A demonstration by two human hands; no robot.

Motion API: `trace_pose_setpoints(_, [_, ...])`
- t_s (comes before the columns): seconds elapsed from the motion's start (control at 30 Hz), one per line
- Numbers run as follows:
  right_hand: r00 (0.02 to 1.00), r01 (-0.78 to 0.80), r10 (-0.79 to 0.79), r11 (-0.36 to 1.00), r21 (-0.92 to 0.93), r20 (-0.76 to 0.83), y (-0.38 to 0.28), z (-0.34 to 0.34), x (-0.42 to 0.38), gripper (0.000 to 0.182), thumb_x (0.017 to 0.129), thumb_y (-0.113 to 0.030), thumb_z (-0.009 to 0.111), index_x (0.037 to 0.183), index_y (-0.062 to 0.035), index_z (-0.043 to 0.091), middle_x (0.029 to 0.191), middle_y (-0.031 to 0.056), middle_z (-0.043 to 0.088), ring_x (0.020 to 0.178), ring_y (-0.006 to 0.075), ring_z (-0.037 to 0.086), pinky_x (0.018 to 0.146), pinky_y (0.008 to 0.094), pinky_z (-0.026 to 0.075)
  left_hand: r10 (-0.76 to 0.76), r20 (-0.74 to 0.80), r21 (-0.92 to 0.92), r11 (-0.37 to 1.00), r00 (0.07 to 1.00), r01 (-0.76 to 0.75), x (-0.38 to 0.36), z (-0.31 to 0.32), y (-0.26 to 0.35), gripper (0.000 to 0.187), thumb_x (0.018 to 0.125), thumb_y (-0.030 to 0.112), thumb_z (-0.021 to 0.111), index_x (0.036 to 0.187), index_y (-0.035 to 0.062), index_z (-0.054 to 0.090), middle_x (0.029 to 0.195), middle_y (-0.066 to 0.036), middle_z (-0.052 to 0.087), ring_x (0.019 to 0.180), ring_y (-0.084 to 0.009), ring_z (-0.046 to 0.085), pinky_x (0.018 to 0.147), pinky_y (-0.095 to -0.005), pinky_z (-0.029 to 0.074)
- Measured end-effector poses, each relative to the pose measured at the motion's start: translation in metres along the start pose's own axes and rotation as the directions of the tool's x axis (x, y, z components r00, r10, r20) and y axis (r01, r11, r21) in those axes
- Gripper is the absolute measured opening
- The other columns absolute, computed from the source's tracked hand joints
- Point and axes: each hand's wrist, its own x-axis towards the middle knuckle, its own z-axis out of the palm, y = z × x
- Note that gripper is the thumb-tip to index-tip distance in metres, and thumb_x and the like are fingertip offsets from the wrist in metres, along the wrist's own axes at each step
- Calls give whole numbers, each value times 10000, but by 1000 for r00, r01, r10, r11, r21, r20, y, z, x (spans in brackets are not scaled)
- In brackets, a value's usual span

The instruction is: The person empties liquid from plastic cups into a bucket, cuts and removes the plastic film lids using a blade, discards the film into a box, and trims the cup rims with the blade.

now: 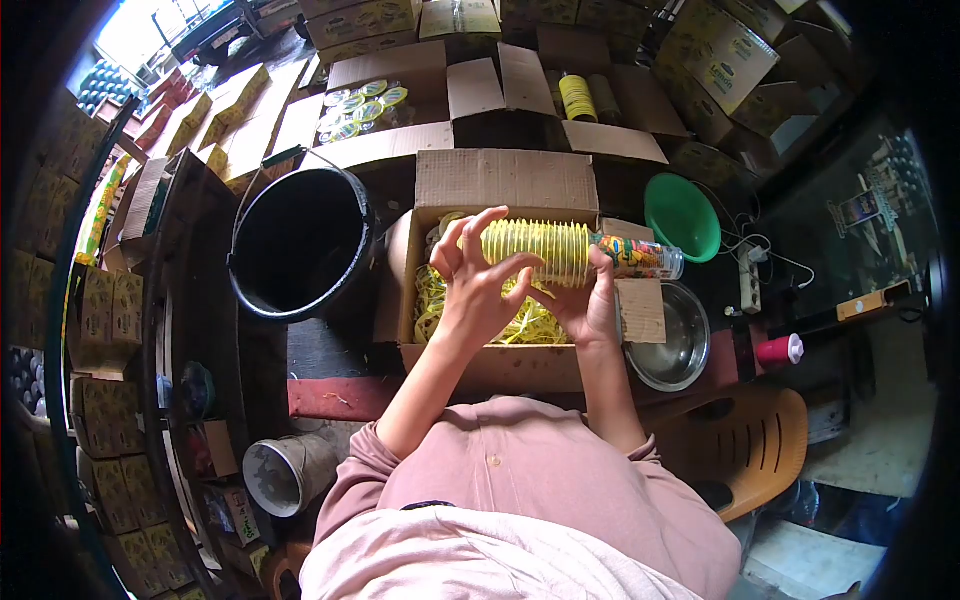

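A ribbed stack of yellow plastic rings (pixel 538 248) lies sideways above an open cardboard box (pixel 490 368). My right hand (pixel 586 308) grips the stack near its right end, thumb up in front and the other fingers partly hidden beneath. Continuing to the right, clear printed plastic cups (pixel 640 258) sit in line with the rings. My left hand (pixel 472 290) is at the stack's left end, fingers bent and spread apart, index finger and thumb overlapping its lower side. Below both hands, the box holds a tangle of loose yellow plastic pieces (pixel 530 325).
Left of the box stands a black bucket (pixel 300 245). A green basin (pixel 682 218) and a metal bowl (pixel 685 345) are on the right. Open cartons (pixel 385 140) with cups line the back. An orange chair (pixel 745 450) and a grey bucket (pixel 285 475) flank me.
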Motion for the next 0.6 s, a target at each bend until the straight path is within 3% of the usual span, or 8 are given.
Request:
trace_pose_setpoints(0.27, [1000,8,-8,1000,-5,-16,2,-1,-1,476,774,-414,549,1152,-130,487,1108,80,551,1016,235,543,834,489,479,15,-3,19,1000,1000,-15,-1,2,-1,120,661,166,663,764,227,663,1277,-61,369,1195,-309,217,955,-406,115])
trace_pose_setpoints(0.6, [999,37,-36,998,47,-17,10,-1,3,469,777,-396,549,1155,-128,477,1097,79,548,980,239,550,864,536,448,-29,-147,20,999,989,32,0,7,6,155,587,239,732,703,227,631,1227,-48,425,1167,-294,269,928,-398,154])
